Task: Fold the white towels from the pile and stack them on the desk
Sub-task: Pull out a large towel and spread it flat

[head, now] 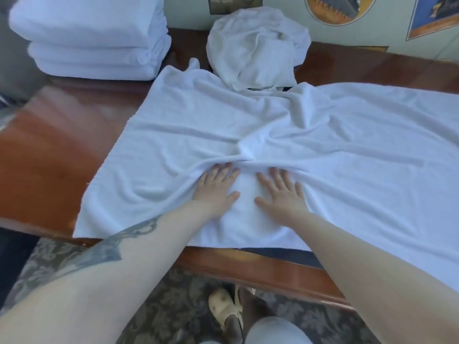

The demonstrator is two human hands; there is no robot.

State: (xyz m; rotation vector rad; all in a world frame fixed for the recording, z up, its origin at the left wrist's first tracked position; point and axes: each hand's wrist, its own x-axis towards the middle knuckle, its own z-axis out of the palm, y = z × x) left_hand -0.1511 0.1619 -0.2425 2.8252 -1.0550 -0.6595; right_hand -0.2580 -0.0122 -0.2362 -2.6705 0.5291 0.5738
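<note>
**Both palms flat on spread towel, desk centre**

Surface: glossy reddish-brown wooden desk (pixel 44 155), raised lip along the near edge. Wall (pixel 397 49) behind it is pale, with printed posters or stickers; text too blurred to read. Floor is grey patterned carpet (pixel 173 306). One shoe (pixel 224 306) visible under the desk edge, light-coloured.

Task thing: one white towel (pixel 347 155) spread wide over the desk, wrinkled, creases bunching to a ridge just beyond the fingertips. Its right part runs out of frame; its near edge reaches the desk lip.

Hands:
- left hand (pixel 216 186) palm down on the towel, fingers straight and splayed, gripping nothing
- right hand (pixel 282 191) same pose, just beside the left, a narrow strip of towel between the thumbs
- both sit on the near-centre part of the towel; left forearm carries a dark tattoo

Counts:
- spread towels: 1
- folded stack (pixel 92 38) at far left corner of the desk: looks like three folded towels, layers hard to separate, so count is approximate
- crumpled pile (pixel 255 45) at the back centre against the wall, touching the spread towel's far edge: number of towels inside cannot be told
- hands: 2, shoes: 1
</note>
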